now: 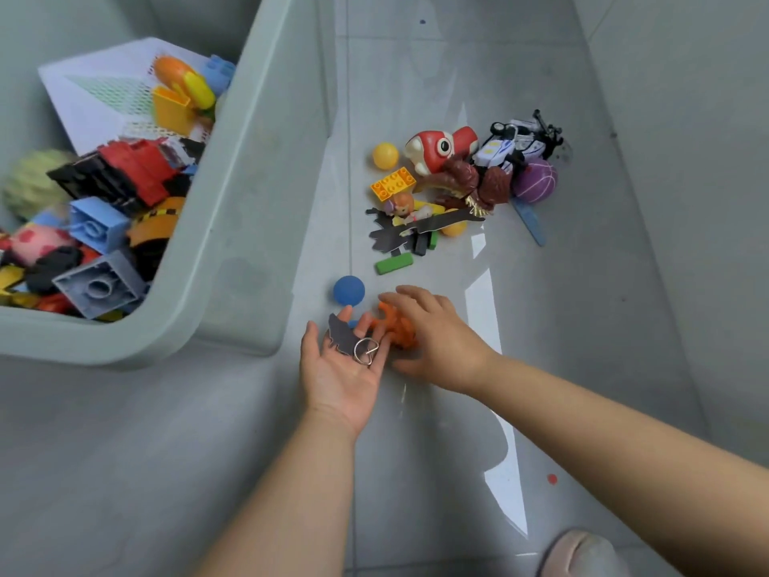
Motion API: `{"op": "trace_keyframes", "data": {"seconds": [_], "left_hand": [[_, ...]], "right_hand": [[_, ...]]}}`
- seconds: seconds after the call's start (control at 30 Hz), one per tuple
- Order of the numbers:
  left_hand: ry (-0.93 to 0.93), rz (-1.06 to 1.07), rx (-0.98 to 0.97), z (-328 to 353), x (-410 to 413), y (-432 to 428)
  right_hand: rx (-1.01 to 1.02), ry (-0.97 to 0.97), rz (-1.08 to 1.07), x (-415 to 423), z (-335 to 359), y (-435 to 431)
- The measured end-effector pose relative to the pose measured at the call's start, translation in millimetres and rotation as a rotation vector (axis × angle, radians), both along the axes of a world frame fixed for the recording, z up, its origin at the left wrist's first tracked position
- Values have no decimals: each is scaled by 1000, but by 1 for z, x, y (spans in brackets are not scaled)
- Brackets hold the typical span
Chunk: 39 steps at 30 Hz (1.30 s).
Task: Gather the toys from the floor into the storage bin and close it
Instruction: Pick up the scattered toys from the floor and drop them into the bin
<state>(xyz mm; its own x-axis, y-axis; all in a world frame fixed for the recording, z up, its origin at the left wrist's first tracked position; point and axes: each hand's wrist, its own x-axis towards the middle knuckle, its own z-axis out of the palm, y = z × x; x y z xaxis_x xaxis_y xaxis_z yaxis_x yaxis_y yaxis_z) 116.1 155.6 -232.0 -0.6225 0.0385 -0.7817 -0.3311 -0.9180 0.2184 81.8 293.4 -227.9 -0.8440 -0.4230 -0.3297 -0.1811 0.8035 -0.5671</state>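
Left hand (pixel 339 370), palm flat, carries metal ring (pixel 365 350); right hand (pixel 437 339) grasps orange toy (pixel 395 326): seemingly light, soft; grip its body.

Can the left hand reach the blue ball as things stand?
Probably yes: the blue ball lies just past the left hand, nothing between, though the palm carries a cutout and ring.

No word, label, brand name or number can be read anywhere. The white toy car (pixel 509 145), at the far side of the floor (pixel 420 460), bears blue and yellow markings, but they are too blurred to tell whether they are letters, digits or only stripes.
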Motion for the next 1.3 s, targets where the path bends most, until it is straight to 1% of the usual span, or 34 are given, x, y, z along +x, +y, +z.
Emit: {"op": "trace_keyframes", "data": {"seconds": [0.07, 0.13, 0.2, 0.23, 0.27, 0.3, 0.33, 0.4, 0.43, 0.5, 0.53, 0.6, 0.63, 0.7, 0.77, 0.83, 0.9, 1.0, 1.1, 1.17, 1.2, 1.3], "left_hand": [[-8, 11, -5, 0, 2, -3], [-5, 21, -14, -2, 4, -10], [-4, 25, -18, -3, 5, -16], [-3, 20, -21, -3, 5, -18], [4, 13, -16, -2, 6, -19], [18, 5, -8, -2, 6, -20], [39, -9, 1, 0, 7, -20], [71, -35, 11, 3, 8, -21], [77, -41, 4, 4, 8, -21], [90, -57, -38, 3, 8, -21], [95, -72, -69, 3, 9, -22], [95, -121, -154, 0, 11, -22], [87, -149, -216, -2, 12, -22], [49, -176, -335, -4, 14, -24], [25, -163, -395, -6, 16, -27], [31, -161, -435, -6, 16, -28], [38, -173, -476, -5, 17, -30], [28, -184, -545, -7, 17, -34], [0, -235, -713, -9, 17, -32], [-6, -258, -773, -8, 18, -27], [5, -270, -776, -8, 18, -24], [70, -344, -784, -5, 16, -18]], "right_hand": [[74, -7, 66, -3, -16, 1], [64, 13, 37, -4, -27, 2], [-24, 55, -132, -8, -24, 3], [-101, 64, -227, -9, -17, 1], [-193, 59, -268, -9, -8, -4], [-270, 45, -241, -5, 4, -12], [-315, 19, -163, 0, 16, -21], [-323, -50, -2, 12, 32, -39], [-323, -75, 18, 15, 34, -43], [-357, -105, -101, 9, 37, -42], [-342, -79, -163, 3, 35, -38], [-157, 23, -167, -10, 23, -29], [-50, 49, -130, -15, 13, -27], [96, 22, -46, -17, -4, -33], [183, 19, 38, -12, -18, -42], [209, 83, 93, -7, -27, -45], [132, 85, 38, -5, -31, -42], [1, 32, -50, -4, -34, -36], [-3, -26, -92, -3, -30, -29], [-19, -65, -141, -3, -25, -24], [-82, -92, -209, -2, -21, -23], [-456, -209, -440, 3, 1, -29]]}}
